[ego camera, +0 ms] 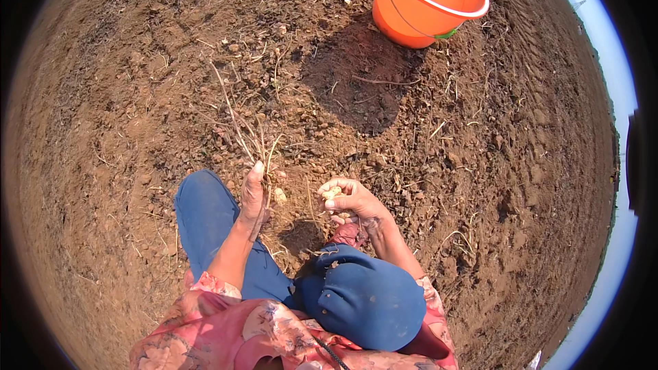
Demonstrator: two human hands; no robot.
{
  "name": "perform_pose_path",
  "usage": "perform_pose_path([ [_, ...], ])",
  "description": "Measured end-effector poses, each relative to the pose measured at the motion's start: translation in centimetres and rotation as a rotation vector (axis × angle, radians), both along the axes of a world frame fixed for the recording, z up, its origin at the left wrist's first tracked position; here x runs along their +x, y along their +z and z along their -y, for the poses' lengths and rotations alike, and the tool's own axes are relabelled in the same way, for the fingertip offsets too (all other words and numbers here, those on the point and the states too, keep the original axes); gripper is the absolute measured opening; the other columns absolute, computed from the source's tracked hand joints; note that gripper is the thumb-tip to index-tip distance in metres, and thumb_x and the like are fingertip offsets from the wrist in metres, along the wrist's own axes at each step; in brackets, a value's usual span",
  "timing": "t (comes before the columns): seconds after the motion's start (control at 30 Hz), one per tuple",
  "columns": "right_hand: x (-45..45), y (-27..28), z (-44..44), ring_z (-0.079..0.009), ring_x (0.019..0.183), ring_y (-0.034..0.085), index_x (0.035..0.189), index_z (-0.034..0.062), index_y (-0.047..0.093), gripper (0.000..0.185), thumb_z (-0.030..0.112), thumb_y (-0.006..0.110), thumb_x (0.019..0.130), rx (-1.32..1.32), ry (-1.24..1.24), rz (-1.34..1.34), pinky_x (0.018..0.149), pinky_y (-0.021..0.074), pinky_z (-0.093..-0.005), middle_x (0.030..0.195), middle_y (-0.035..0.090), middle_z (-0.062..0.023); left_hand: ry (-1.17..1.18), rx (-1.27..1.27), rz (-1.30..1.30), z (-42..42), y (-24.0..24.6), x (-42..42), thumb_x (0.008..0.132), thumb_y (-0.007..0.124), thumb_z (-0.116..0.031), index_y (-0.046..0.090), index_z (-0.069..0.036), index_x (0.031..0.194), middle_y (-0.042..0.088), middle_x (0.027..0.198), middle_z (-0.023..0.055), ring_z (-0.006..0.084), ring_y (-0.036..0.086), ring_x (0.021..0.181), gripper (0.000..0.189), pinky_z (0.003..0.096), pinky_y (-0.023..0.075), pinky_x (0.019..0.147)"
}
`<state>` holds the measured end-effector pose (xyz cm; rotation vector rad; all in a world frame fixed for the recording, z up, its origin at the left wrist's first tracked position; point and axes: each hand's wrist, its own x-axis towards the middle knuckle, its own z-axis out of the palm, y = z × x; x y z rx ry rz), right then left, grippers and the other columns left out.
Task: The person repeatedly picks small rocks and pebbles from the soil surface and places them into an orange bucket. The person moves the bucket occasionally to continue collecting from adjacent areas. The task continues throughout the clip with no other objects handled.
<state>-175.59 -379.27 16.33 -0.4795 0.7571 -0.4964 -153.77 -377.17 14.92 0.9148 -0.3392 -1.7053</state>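
My left hand (pixel 253 196) grips a bundle of dry peanut plant stems (pixel 240 131), thumb pointing up along them. The thin stalks fan out away from me over the soil. A pale peanut pod (pixel 279 196) hangs or lies just right of that hand; I cannot tell which. Closed around several peanuts (pixel 332 193), my right hand (pixel 360 200) is above my bent knee, with pale pods showing between thumb and fingers. A gap of bare soil separates the two hands.
An orange plastic bucket (pixel 406 18) with a white rim, wire handle and green grip stands ahead to the right, its inner wall bare where visible. Its shadow falls on clumpy brown soil (pixel 195 87) strewn with dry stalks. My blue-trousered knees (pixel 370 298) are close below the hands.
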Motion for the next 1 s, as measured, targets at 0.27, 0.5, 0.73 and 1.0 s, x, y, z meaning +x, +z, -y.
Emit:
perform_pose_path([
  [0.27, 1.7, 1.9, 1.5, -0.0128, 0.056, 0.056, 0.102, 0.0056, 0.057, 0.029, 0.012, 0.068, 0.076, -0.180, -0.397, 0.130, 0.039, 0.0383, -0.0202, 0.085, 0.060, -0.0046, 0.067, 0.002, -0.222, 1.0, -0.5, 1.7, 0.089, 0.049, -0.043, 0.057, -0.009, 0.101, 0.062, 0.080, 0.0028, 0.0099, 0.059, 0.054, 0.037, 0.0235, 0.0499, 0.042],
  [0.5, 5.0, 4.2, 1.4, -0.0242, 0.066, 0.057, 0.108, 0.0160, 0.061, 0.037, 0.021, 0.070, 0.072, -1.513, 0.053, -0.883, 0.056, 0.0477, -0.0357, 0.078, 0.053, -0.0074, 0.109, 0.006, 0.178, 1.0, 1.0, -0.7, 0.088, 0.048, -0.049, 0.057, -0.007, 0.087, 0.051, 0.057, -0.0027, 0.0047, 0.047, 0.045, 0.042, 0.0182, 0.0361, 0.038],
  [0.73, 5.9, 3.0, 1.1, -0.0235, 0.065, 0.057, 0.103, 0.0113, 0.062, 0.033, 0.016, 0.069, 0.072, -1.277, -0.134, -0.770, 0.058, 0.0473, -0.0327, 0.077, 0.055, -0.0080, 0.183, 0.074, 0.379, 0.6, 2.1, -1.5, 0.089, 0.050, -0.045, 0.056, -0.007, 0.078, 0.050, 0.060, -0.0023, 0.0040, 0.046, 0.051, 0.040, 0.0213, 0.0374, 0.045],
  [1.0, 5.3, 1.5, 1.4, -0.0068, 0.054, 0.051, 0.091, 0.0071, 0.062, 0.013, 0.015, 0.066, 0.081, -0.360, -0.421, -0.280, 0.040, 0.0348, -0.0186, 0.072, 0.057, -0.0005, 0.360, 0.166, 0.256, 0.8, 0.5, -0.4, 0.087, 0.052, -0.045, 0.046, -0.011, 0.075, 0.040, 0.057, -0.0033, 0.0046, 0.034, 0.044, 0.036, 0.0219, 0.0260, 0.037],
])
